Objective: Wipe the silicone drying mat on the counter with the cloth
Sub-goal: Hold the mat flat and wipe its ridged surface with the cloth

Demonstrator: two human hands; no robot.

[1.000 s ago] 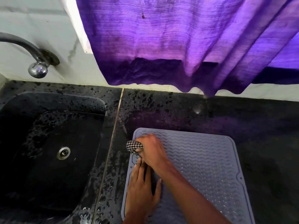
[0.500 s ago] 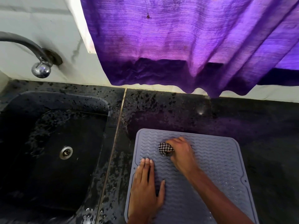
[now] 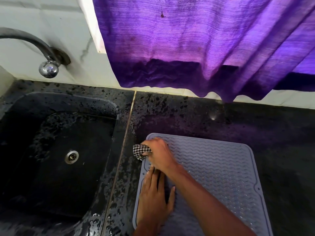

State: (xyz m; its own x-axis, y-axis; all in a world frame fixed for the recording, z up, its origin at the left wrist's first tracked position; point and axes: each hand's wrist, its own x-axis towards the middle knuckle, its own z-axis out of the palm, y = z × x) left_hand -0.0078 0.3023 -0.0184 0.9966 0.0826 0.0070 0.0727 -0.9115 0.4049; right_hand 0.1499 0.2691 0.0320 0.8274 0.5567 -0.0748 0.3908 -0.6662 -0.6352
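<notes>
- One head-worn wide-angle view, from above the counter (image 3: 255, 130), facing forward and down.
- Close in: sink (image 3: 68, 101) fills the left, curtain (image 3: 187, 40) hangs across the top, mat (image 3: 221, 167) runs off the bottom edge.

- Daylight glows purple through the curtain (image 3: 196, 40) beyond the hands; its lower band is dark.
- A purple cast lies on the counter (image 3: 221, 123) beyond the right hand (image 3: 158, 155), with one pale glare spot.
- The sink (image 3: 68, 167), left of the hands, is dim, with wet glints at its near edge.
- The tap (image 3: 48, 70) knob shines.
- A soft shadow lies on the mat (image 3: 221, 167) beside the left hand (image 3: 153, 198).
- Straight lines bow toward the edges, and fine detail is soft.
</notes>
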